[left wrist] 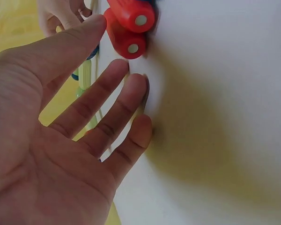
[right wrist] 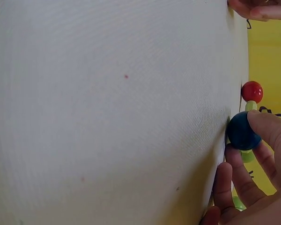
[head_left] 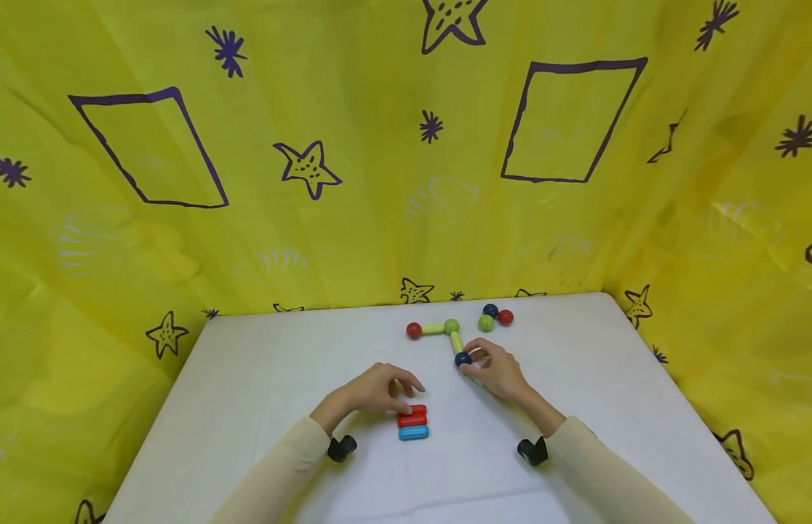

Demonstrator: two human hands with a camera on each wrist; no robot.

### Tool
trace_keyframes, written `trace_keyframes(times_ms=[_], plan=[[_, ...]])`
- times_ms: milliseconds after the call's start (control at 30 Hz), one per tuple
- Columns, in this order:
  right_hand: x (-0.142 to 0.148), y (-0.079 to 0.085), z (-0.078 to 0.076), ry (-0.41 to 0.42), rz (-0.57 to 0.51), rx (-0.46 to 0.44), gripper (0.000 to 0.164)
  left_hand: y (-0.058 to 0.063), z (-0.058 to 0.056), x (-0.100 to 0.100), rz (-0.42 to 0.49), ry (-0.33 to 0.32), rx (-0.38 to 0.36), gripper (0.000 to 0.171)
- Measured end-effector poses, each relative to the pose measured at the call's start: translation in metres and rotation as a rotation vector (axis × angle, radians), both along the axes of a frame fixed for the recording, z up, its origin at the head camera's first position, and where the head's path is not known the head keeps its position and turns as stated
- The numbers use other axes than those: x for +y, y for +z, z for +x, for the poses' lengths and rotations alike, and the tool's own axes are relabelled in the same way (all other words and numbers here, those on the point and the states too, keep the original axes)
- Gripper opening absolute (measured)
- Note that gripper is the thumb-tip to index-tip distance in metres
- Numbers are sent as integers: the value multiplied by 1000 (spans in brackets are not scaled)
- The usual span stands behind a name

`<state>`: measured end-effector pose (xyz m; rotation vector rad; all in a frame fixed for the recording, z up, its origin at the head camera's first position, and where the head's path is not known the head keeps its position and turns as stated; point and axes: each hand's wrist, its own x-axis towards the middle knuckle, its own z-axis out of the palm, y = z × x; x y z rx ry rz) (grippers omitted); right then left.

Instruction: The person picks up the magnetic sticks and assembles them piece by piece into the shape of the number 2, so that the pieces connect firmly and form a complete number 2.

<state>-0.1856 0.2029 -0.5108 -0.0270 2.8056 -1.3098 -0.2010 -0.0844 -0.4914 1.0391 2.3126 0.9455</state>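
Observation:
My right hand (head_left: 500, 371) pinches a dark blue ball (head_left: 463, 359) between thumb and fingers; the same ball (right wrist: 242, 131) shows in the right wrist view. A light green rod (head_left: 456, 342) runs from it to a green ball (head_left: 452, 326), and another green rod (head_left: 434, 329) joins that one to a red ball (head_left: 414, 331). My left hand (head_left: 378, 389) has its fingers loosely spread, its thumb tip at the red rods (head_left: 412, 420). In the left wrist view, those red rods (left wrist: 126, 40) show pale round discs on their ends. A light blue rod (head_left: 414, 433) lies alongside them.
Behind my right hand sit three loose balls close together: dark blue (head_left: 490, 311), green (head_left: 486, 322) and red (head_left: 506, 317). A white-covered table (head_left: 281, 364) carries everything. Yellow patterned curtains (head_left: 367, 240) stand along its back and sides.

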Motion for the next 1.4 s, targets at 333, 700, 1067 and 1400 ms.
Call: trace_keyframes(times_ms=[333, 700, 1067, 1400], plan=[[1, -1, 0, 6, -3, 6, 26, -2, 6, 2, -2, 33, -14, 23], [2, -1, 0, 6, -1, 9, 26, -2, 8, 4, -36, 23, -4, 16], [1, -2, 0, 3, -1, 11, 26, -2, 8, 8, -38, 39, -6, 14], [1, -1, 0, 1, -4, 3, 26, -2, 5, 9, -23, 72, 11, 13]])
